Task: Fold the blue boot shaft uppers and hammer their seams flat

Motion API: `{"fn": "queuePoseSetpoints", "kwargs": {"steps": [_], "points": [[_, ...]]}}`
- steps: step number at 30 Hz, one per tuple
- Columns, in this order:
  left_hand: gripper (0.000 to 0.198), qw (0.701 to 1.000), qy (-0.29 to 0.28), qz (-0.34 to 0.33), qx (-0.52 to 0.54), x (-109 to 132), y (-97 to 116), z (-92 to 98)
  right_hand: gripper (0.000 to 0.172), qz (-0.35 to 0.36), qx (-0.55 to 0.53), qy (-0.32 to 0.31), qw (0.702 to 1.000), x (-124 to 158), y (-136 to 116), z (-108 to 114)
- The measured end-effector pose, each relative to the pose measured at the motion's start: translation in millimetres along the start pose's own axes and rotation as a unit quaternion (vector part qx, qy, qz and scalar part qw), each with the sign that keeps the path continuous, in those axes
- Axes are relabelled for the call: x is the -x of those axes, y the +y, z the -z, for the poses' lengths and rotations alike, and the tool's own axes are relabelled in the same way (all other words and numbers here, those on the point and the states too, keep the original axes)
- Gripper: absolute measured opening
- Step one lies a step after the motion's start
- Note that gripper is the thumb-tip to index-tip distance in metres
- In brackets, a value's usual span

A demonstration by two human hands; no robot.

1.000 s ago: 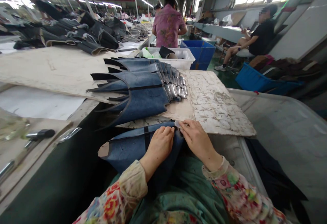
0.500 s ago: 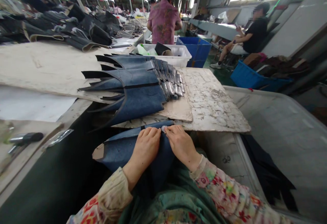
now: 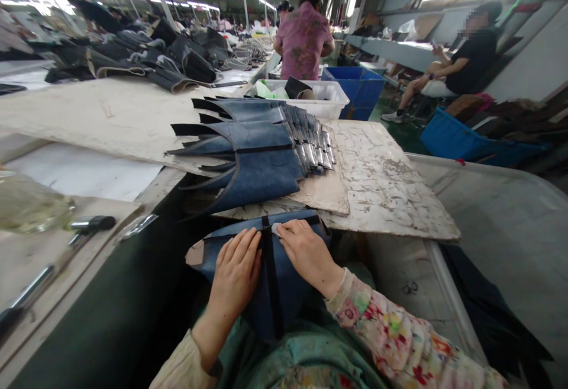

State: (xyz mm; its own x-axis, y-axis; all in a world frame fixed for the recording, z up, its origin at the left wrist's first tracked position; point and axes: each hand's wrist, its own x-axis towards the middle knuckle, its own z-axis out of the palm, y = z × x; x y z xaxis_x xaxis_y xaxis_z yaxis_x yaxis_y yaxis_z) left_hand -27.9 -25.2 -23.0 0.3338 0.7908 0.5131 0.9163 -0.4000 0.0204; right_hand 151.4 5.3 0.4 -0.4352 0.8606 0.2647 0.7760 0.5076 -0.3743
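Note:
A blue leather-like boot shaft (image 3: 290, 270) with a dark strip down its middle lies across my lap, up against the table edge. My left hand (image 3: 235, 264) rests on it, left of the strip, fingers stretched and laid flat near the upper seam. Just right of the strip, my right hand (image 3: 308, 253) is closed, its fingertips pinching a small whitish piece (image 3: 276, 229) at the seam. What exactly this piece is, I cannot make out. Beyond my hands, a fanned stack of similar blue shafts (image 3: 266, 167) lies on the worn board (image 3: 390, 182).
A hammer (image 3: 93, 223) and a metal-shafted tool (image 3: 33, 288) lie at left by a clear container (image 3: 31, 202). Behind the stack stand a white bin (image 3: 328, 105) and a blue bin (image 3: 359, 90). One person (image 3: 304, 39) stands ahead; another (image 3: 470, 57) sits at right.
My left hand has slid left and nearer to me, flattening on the boot shaft. The right hand has shifted along the seam with the whitish piece, baring the dark strip. The view has turned left.

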Motion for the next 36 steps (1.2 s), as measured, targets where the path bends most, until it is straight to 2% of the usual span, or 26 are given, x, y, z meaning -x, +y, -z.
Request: {"fn": "queuePoseSetpoints", "kwargs": {"steps": [6, 15, 20, 24, 29, 36], "points": [[0.037, 1.000, -0.019, -0.016, -0.016, 11.7, 2.4, 2.9, 0.028, 0.016, -0.058, -0.004, 0.998, -1.2, 11.9, 4.9], [0.035, 1.000, -0.012, -0.003, -0.027, 14.5, 3.2, 6.1, 0.027, 0.032, -0.162, -0.078, 0.983, -16.4, 24.2, 11.2], [0.030, 0.998, -0.022, 0.050, -0.032, 4.8, 0.7, 9.3, 0.028, 0.030, -0.181, -0.085, 0.979, -20.0, 25.7, 12.9], [0.024, 0.994, -0.051, 0.090, -0.038, -10.2, 1.6, 14.4, 0.028, 0.027, -0.175, -0.086, 0.980, -19.3, 25.6, 12.6], [0.025, 0.996, -0.061, 0.060, -0.016, -22.6, 10.6, 13.8, 0.027, 0.037, -0.184, -0.092, 0.978, -22.3, 31.0, 10.1], [0.025, 0.996, -0.071, 0.040, 0.037, -23.5, 8.7, 4.5, 0.024, 0.062, -0.163, -0.154, 0.973, -37.3, 32.0, 20.4]]}}
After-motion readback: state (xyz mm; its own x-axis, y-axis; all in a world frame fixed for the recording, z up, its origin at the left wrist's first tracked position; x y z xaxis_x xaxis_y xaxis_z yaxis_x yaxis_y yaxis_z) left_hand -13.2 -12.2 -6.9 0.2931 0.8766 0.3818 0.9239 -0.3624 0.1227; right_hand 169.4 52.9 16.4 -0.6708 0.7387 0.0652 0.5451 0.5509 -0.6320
